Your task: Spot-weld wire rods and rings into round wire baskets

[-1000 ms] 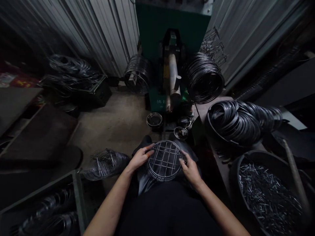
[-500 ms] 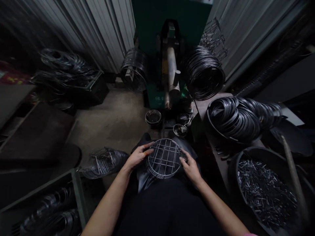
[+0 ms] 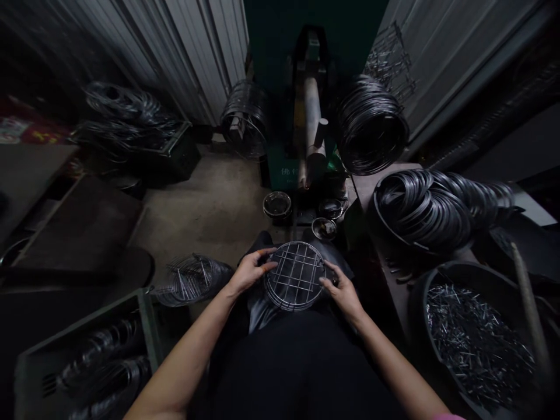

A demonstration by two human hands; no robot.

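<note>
A small stack of round wire grids, with crossed bars inside the rings, lies over my lap. My left hand grips its left edge between thumb and fingers. At the right edge, my right hand holds the rim with bent fingers. Ahead of the grids stands a dark green machine with a pale cylindrical arm.
Wire ring coils hang beside the machine. To the right are a tub of rings and a tub of short wire pieces. Wire grids and a green crate are at left.
The view has shifted, so the surroundings appear farther right and slightly higher. Both hands still hold the grids, with only slight movement of the fingers.
</note>
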